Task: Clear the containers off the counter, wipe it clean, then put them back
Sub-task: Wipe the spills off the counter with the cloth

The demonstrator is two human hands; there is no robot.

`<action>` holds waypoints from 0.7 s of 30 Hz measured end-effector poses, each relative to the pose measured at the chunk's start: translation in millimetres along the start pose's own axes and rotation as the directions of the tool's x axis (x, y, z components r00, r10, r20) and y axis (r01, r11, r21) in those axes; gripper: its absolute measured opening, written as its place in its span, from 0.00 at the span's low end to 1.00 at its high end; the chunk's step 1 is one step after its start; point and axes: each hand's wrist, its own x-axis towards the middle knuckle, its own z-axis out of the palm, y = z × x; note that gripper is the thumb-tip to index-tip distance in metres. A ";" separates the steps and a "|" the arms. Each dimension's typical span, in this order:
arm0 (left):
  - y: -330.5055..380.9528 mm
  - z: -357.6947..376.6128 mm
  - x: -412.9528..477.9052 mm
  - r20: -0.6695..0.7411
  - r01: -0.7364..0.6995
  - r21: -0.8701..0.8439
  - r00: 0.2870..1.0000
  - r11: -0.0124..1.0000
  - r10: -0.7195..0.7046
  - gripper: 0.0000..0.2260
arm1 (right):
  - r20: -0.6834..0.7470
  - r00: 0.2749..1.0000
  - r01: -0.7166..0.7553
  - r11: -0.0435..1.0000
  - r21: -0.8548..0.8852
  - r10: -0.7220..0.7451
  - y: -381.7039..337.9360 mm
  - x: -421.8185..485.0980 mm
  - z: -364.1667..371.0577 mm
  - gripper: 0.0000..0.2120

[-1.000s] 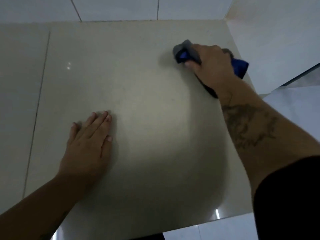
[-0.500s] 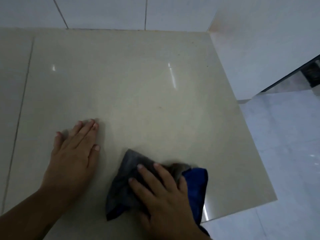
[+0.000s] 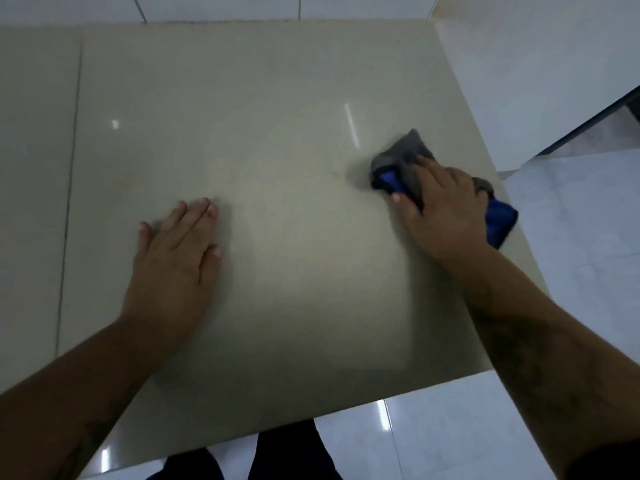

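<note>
We see the counter [image 3: 277, 98], a glossy beige slab, and we place everything against it; our left hand [image 3: 173, 258] lies palm-down on its middle-left part, fingers straight and held close together, the thumb a little apart, gripping nothing; our right hand [image 3: 446, 209] sits near the counter's right edge, pressed down on a crumpled cloth [image 3: 401, 161], grey on one face and blue on the other; its fingers lie over the cloth with the thumb tucked along the near side, so the cloth is pinned between hand and counter rather than lifted; the grey part sticks out beyond the fingertips toward the counter's back, and a blue fold [image 3: 500, 223] shows behind the wrist, right at the counter's right edge; that hand and cloth are blurred; white wall tiles [image 3: 214, 5] meet the counter's back edge; pale floor [image 3: 433, 438] shows past its front and right edges.
</note>
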 end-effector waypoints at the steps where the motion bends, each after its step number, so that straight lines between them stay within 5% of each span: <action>1: -1.3 -2.3 0.0 0.000 -0.004 -0.045 1.000 0.999 0.004 0.25 | -0.002 1.000 0.017 1.000 0.016 -0.017 -7.3 -32.8 -0.5 0.28; 5: -15.3 -16.6 -6.4 -0.039 -0.030 -0.166 0.999 0.986 0.024 0.24 | 0.024 0.940 0.333 0.933 0.137 -0.339 -98.0 -161.4 0.3 0.24; 8: -45.9 -31.2 -15.6 -0.095 0.063 -0.182 0.992 0.981 -0.082 0.24 | 0.057 0.792 0.587 0.783 0.203 -0.608 -185.4 -191.5 9.7 0.27; 11: -93.7 -45.1 -29.4 -0.135 0.173 -0.135 0.972 0.976 -0.191 0.24 | 0.010 0.638 0.753 0.626 0.202 -0.770 -248.4 -126.2 19.3 0.25; 13: -121.6 -52.9 -39.9 -0.107 0.252 -0.081 0.960 0.964 -0.260 0.24 | -0.028 0.678 0.730 0.668 0.140 -0.735 -264.5 -54.9 20.8 0.26; 17: -141.5 -55.7 -61.2 -0.063 0.223 0.009 0.973 0.975 -0.222 0.25 | 0.002 0.939 0.343 0.938 0.052 -0.344 -204.5 49.9 16.5 0.28; 21: -139.2 -51.8 -66.9 -0.055 0.150 -0.010 0.987 0.989 -0.151 0.24 | -0.042 0.999 0.024 1.000 0.017 -0.023 -143.4 -16.3 8.4 0.28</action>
